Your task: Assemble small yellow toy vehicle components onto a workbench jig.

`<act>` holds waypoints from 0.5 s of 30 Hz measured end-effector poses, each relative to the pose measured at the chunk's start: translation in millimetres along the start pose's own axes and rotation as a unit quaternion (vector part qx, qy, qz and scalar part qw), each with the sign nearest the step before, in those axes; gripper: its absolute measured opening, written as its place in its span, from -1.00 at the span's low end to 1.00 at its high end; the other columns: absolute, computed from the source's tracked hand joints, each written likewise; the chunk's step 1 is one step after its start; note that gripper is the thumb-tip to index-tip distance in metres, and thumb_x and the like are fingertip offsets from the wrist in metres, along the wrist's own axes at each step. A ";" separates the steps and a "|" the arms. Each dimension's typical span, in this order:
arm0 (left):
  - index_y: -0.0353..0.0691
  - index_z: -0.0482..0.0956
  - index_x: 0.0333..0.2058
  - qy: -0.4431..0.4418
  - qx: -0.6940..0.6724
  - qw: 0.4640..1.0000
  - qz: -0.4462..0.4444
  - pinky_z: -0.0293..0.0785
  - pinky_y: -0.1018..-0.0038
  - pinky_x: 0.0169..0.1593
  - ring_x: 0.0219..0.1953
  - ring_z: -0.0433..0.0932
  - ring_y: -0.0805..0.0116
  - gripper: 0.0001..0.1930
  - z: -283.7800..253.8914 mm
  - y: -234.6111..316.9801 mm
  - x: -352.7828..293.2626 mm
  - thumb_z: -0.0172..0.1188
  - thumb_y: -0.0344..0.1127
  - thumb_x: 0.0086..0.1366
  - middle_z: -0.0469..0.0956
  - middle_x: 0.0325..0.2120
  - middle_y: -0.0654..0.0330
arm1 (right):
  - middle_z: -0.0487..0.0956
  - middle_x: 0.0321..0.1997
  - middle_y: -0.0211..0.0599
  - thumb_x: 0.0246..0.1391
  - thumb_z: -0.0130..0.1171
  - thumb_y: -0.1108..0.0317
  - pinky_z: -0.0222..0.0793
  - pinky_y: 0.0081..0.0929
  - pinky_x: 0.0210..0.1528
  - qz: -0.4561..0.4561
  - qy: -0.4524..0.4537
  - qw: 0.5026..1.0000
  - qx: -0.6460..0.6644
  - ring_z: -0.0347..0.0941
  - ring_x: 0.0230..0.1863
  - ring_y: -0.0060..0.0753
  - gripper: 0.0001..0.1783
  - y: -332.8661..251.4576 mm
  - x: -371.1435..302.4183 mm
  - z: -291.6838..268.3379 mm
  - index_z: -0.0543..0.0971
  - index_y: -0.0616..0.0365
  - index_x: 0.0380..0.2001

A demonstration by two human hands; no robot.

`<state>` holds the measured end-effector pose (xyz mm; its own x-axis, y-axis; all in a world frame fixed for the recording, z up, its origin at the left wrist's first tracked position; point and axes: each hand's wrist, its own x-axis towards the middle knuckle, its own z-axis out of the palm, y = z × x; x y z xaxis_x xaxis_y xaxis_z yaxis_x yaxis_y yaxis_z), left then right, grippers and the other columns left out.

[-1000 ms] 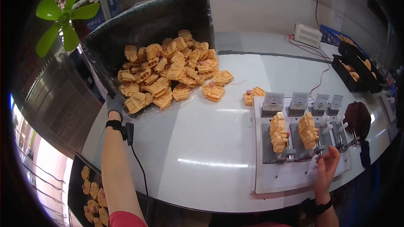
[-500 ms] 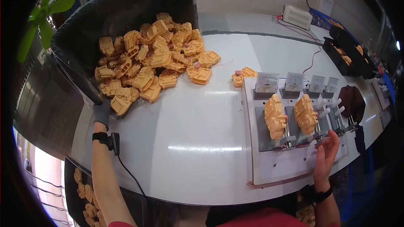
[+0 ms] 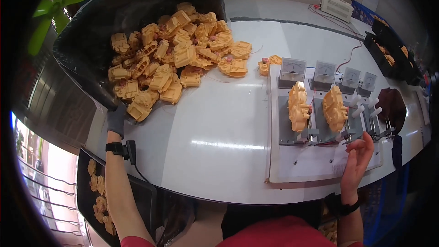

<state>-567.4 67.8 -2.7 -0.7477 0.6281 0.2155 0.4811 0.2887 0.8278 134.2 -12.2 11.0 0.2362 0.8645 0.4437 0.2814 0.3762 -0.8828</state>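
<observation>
Gloved left hand (image 3: pixel 117 120) touching blocky yellow plastic parts (image 3: pixel 176 57).

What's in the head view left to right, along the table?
Green fan → gloved left hand → pile of yellow parts → two loose parts → first clamped part → second clamped part → right hand → dark brown piece.

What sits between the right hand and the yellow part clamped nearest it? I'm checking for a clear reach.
Only the clamp lever under the right hand lies between it and the nearer yellow part. The white-handled levers stand off to the right.
</observation>
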 end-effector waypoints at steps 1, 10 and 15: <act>-0.45 0.55 -0.12 -0.007 -0.008 1.000 0.009 0.47 0.46 -0.26 -0.32 0.54 0.37 -0.54 -4.8 -7.9 5.1 0.31 -0.19 0.10 0.60 -0.30 0.15 | 0.34 -0.16 -0.38 0.15 -0.04 0.51 0.17 -0.55 0.07 -0.003 0.002 1.000 0.006 0.25 -0.13 -0.55 -0.38 -1.1 0.5 2.2 0.12 0.21 0.29; -0.23 0.30 0.14 -0.194 0.116 0.974 -0.011 0.48 0.34 -0.20 -0.20 0.53 0.26 -0.35 -28.5 68.0 -76.7 0.27 -0.05 0.15 0.49 -0.04 0.08 | 0.35 -0.15 -0.36 0.17 -0.05 0.50 0.18 -0.53 0.10 -0.041 -0.007 0.999 0.002 0.25 -0.11 -0.54 -0.41 6.0 -0.1 7.7 0.16 0.22 0.28; -0.11 0.18 0.31 -0.222 0.467 0.853 0.076 0.41 0.27 0.10 0.03 0.49 -0.04 -0.22 -9.6 133.6 -118.4 0.26 -0.07 0.14 0.42 0.13 -0.02 | 0.35 -0.14 -0.36 0.17 -0.04 0.51 0.16 -0.51 0.12 -0.040 -0.003 0.999 0.022 0.25 -0.10 -0.53 -0.41 3.2 -1.9 1.2 0.17 0.21 0.27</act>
<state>-418.9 25.1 87.4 -0.4967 0.8616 -0.1046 0.8669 0.4984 -0.0110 133.5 -12.2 7.2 0.2083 0.8338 0.5113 0.2583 0.4573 -0.8510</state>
